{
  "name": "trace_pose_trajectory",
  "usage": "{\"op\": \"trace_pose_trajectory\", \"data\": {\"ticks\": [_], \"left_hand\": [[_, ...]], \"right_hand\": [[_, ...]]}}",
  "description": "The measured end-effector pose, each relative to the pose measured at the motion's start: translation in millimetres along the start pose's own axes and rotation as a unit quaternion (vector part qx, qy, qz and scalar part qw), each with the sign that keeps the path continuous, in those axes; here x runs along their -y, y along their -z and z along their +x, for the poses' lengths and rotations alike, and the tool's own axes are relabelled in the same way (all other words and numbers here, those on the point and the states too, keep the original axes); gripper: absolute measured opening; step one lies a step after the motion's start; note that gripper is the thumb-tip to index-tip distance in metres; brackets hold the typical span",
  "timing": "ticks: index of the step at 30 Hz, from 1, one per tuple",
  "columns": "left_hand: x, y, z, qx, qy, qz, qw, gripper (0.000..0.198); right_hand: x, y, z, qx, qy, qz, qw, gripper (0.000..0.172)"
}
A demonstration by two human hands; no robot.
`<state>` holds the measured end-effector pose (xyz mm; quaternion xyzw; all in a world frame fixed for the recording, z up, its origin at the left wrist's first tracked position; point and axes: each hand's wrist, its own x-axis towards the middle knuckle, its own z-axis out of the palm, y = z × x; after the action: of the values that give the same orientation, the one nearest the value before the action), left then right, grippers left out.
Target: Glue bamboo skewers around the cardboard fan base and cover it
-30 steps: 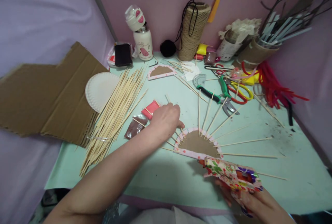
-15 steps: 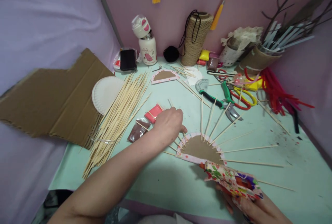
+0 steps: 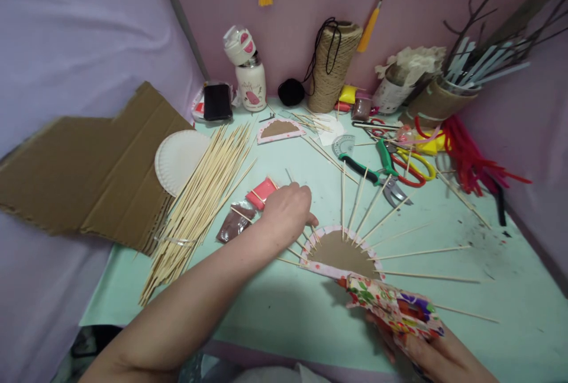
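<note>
A half-round cardboard piece [image 3: 339, 253] with a pink-and-white patterned rim lies flat on the table. Thin wooden sticks [image 3: 368, 208] fan outward from its curved edge. At its upper left, my left hand [image 3: 288, 208] is closed in a pinch on a wooden stick [image 3: 315, 235], whose end touches the cardboard; the fingertips are partly hidden. My right hand [image 3: 421, 350] grips a glue gun [image 3: 393, 306] covered in flowery material. Its orange tip is beside the straight lower edge of the half-round, towards the right.
At the left are a bundle of sticks [image 3: 199, 211], a paper plate [image 3: 177, 161] and cardboard [image 3: 89, 176]. Clay packets [image 3: 235, 223] lie behind my left forearm. Pruning shears [image 3: 390, 187], scissors [image 3: 419, 164] and a smaller half-round [image 3: 280, 129] lie further back. Twine [image 3: 332, 69] and a bottle [image 3: 251, 84] stand behind.
The view has shifted slightly, so everything on the table appears a little further left. Both hands keep nearly the same places over the half-round, with the same holds.
</note>
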<state>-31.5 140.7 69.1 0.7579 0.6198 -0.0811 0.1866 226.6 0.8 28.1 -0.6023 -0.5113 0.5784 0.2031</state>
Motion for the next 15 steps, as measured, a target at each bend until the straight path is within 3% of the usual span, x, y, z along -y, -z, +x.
{"op": "trace_pose_trajectory", "data": {"ticks": [15], "left_hand": [[3.8,-6.5,1.9,-0.020,-0.013,0.004,1.000,0.035]], "right_hand": [[-12.6,4.3,0.6,0.004,-0.005,-0.011,1.000,0.070]]}}
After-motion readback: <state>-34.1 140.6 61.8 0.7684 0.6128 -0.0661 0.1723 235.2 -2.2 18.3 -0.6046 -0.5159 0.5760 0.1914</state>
